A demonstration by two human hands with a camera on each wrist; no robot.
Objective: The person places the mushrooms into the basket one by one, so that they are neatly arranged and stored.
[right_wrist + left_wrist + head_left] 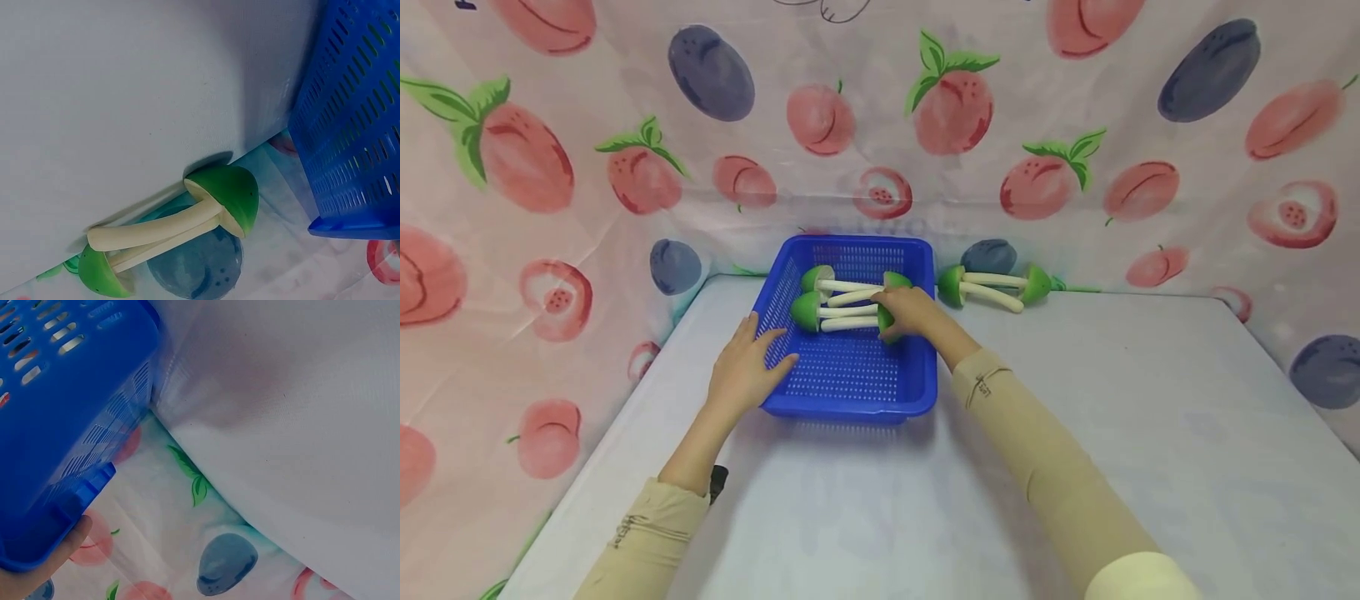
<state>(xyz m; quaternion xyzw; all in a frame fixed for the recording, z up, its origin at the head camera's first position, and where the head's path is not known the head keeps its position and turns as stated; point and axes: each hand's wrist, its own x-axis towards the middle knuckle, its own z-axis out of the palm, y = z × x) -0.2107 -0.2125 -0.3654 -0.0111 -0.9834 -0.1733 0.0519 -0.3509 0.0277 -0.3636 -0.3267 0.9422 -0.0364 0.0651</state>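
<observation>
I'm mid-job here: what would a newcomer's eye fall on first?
Likely the bright blue basket toward the back of the white table, with green-capped mushrooms lying inside. Two more mushrooms lie just right of it in the head view, before a bold fruit-printed cloth.

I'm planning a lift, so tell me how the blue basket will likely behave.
The blue basket is probably stiff: its outline shows no sag. It looks like thin, perforated plastic, so likely light for its size. The green-capped mushrooms inside could slide or roll if it tilts.
</observation>
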